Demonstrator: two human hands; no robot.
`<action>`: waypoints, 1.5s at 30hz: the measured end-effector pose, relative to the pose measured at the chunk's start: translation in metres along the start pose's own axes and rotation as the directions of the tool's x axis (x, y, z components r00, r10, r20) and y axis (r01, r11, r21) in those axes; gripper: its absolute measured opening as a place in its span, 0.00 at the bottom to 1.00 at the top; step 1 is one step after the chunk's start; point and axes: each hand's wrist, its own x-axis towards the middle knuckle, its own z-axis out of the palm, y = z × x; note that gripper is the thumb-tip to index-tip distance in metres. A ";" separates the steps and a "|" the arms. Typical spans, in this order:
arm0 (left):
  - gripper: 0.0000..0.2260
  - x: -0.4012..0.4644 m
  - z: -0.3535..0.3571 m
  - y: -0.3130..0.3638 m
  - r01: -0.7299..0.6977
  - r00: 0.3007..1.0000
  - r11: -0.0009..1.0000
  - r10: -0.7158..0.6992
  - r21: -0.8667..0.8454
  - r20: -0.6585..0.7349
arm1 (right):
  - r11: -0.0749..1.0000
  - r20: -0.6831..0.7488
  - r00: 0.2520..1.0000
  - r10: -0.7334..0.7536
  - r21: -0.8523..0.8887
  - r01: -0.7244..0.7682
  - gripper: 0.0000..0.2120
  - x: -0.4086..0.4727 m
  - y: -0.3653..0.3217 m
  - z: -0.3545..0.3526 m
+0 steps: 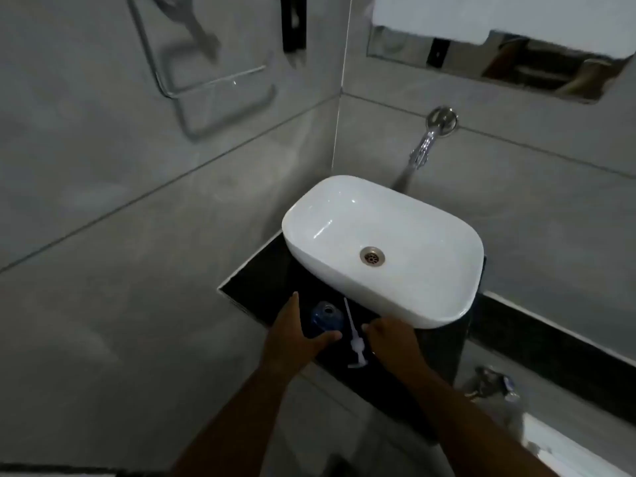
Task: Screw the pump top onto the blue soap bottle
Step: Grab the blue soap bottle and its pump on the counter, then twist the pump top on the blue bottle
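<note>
The left hand (292,335) is extended over the black counter (254,287), fingers spread in an open cup around the blue soap bottle (327,319); contact cannot be confirmed. The bottle is seen upright with its neck uncovered (pump not fitted). Just beside it, the white pump top (354,342) is laid flat, tube toward the white basin (382,249). The right hand (394,342) is held knuckles-up near the pump head, fingers curled; their closure cannot be told.

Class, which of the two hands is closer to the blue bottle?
The left hand: it curves around the blue bottle, while the right hand is beyond the pump top.
</note>
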 end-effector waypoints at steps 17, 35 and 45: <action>0.29 0.030 0.045 -0.023 -0.030 0.995 1.000 0.029 -0.009 -0.098 | 0.989 0.059 0.988 0.144 0.033 -0.146 0.12 0.015 0.021 0.017; 0.51 0.039 0.051 -0.035 -0.099 0.990 0.989 0.108 0.107 -0.087 | 0.911 0.020 0.938 -0.346 -0.235 0.341 0.12 -0.010 -0.079 -0.111; 0.52 0.047 0.049 -0.040 -0.209 0.966 0.938 0.241 0.275 -0.090 | 0.732 0.263 0.880 -0.396 -0.488 0.476 0.12 0.015 -0.122 -0.086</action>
